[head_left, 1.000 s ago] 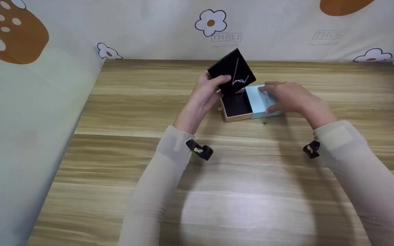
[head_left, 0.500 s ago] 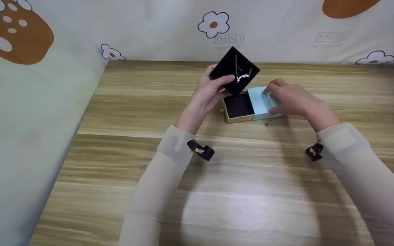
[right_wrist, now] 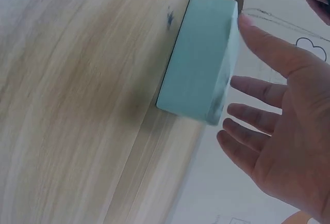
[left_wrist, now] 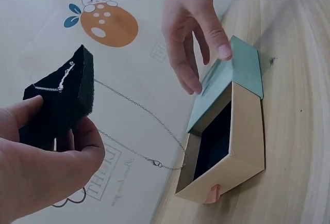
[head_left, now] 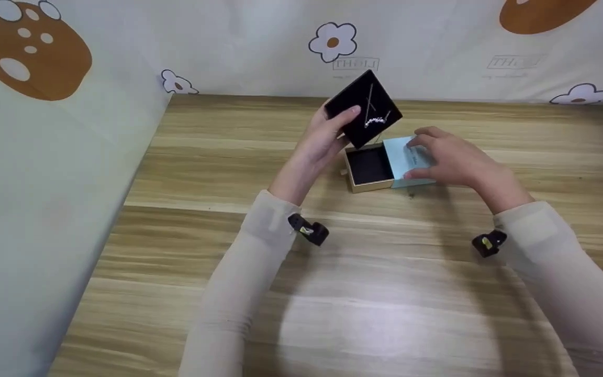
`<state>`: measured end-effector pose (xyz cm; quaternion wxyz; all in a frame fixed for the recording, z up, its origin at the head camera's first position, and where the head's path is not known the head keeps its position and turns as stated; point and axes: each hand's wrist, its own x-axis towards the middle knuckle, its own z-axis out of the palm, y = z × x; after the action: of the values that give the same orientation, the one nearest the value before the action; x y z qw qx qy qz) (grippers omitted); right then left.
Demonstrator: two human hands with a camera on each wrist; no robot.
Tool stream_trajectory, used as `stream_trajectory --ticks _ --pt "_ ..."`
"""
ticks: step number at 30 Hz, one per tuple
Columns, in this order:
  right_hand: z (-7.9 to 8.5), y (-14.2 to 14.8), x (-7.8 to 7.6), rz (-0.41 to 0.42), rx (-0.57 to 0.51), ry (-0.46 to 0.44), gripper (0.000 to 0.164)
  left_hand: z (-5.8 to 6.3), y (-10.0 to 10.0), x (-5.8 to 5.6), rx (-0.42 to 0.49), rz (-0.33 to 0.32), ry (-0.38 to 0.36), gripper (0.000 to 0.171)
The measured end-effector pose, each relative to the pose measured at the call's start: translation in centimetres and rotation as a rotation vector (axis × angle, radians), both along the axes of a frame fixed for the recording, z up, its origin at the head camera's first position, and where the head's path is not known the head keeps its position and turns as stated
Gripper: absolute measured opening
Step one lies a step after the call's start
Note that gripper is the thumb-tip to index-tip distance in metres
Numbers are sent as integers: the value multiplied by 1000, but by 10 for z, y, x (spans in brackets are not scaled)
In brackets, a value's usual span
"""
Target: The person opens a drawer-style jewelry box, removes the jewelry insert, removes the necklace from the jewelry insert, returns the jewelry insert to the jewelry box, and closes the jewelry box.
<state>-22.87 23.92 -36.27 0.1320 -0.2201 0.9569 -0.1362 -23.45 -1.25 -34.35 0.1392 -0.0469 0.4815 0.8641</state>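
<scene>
My left hand (head_left: 320,139) holds a black jewelry pad (head_left: 382,107) tilted above the box, thumb on its face and fingers behind. A silver necklace (head_left: 376,121) is fitted on the pad. In the left wrist view, its thin chain (left_wrist: 138,105) loops from behind the pad down to the edge of the drawer (left_wrist: 247,136). That beige drawer has a black inside and stands partly out of its light-blue sleeve (head_left: 398,152). Over the sleeve, my right hand (head_left: 461,159) spreads its fingers and thumb; whether they touch it I cannot tell.
The box rests on a wood-grain table (head_left: 354,272) toward the back edge. Behind it rises a pale sheet (head_left: 259,52) with printed flowers. A small dark mark (head_left: 411,196) lies on the tabletop in front of the sleeve.
My left hand has raised the pad slightly, uncovering more of the drawer. My right hand stays over the sleeve with little movement. The head view has shifted a little.
</scene>
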Motion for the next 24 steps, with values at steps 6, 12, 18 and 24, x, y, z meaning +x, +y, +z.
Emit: stream_trajectory --ticks 6,12,18,24 --pt "10 -12 6 -26 -187 56 55 2 0 0 -15 24 15 24" --pt "20 -32 9 -55 -460 -17 43 3 3 0 -7 32 16 21" --pt "26 -44 12 -123 -745 -139 37 4 7 1 3 32 9 23" --pt "25 -52 13 -230 -1074 -263 21 2 9 2 -43 26 22 29"
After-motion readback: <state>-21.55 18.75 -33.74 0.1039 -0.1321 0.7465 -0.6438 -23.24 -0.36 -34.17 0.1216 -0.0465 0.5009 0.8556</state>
